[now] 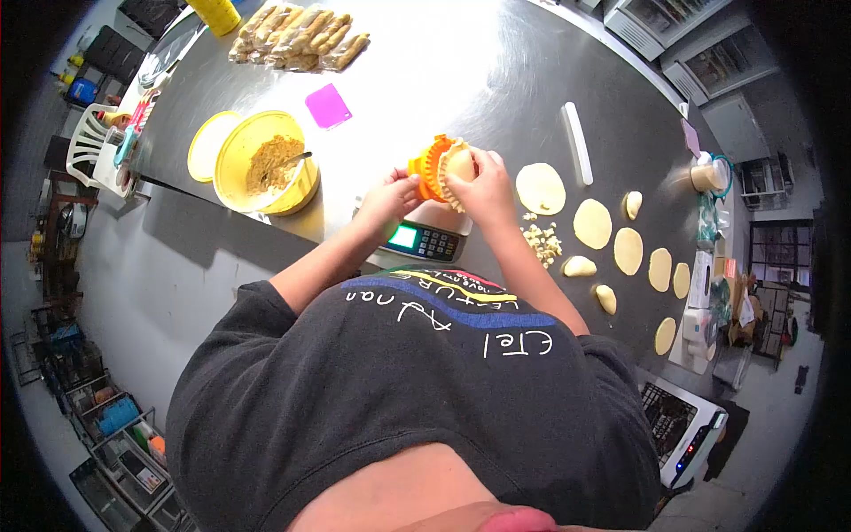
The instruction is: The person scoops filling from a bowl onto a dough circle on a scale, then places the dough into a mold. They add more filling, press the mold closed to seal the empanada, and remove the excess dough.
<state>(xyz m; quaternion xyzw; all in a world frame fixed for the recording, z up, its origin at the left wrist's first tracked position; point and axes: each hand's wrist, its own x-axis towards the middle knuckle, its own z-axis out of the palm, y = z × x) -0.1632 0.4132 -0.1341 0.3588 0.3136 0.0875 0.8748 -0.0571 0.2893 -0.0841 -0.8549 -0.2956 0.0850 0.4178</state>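
Observation:
In the head view, my left hand (390,202) grips the rim of an orange dough press (427,168) with a toothed edge. My right hand (486,188) holds a pale half-moon turnover (459,165) with a crimped border, against the open side of the press. Both hands are above a digital scale (425,239) with a lit green display. To the right of my right hand lie a flat dough round (541,189) and a scatter of small dough scraps (541,244). To the left stands a yellow tub (306,191) of crumbly filling (277,160) with a spoon in it.
More dough rounds (592,223) and several dough lumps (579,266) lie on the metal table's (496,71) right side. A white rolling pin (577,144) rests behind them. A purple scraper (328,106), yellow lid (209,146) and bagged pastries (297,37) are at left and back.

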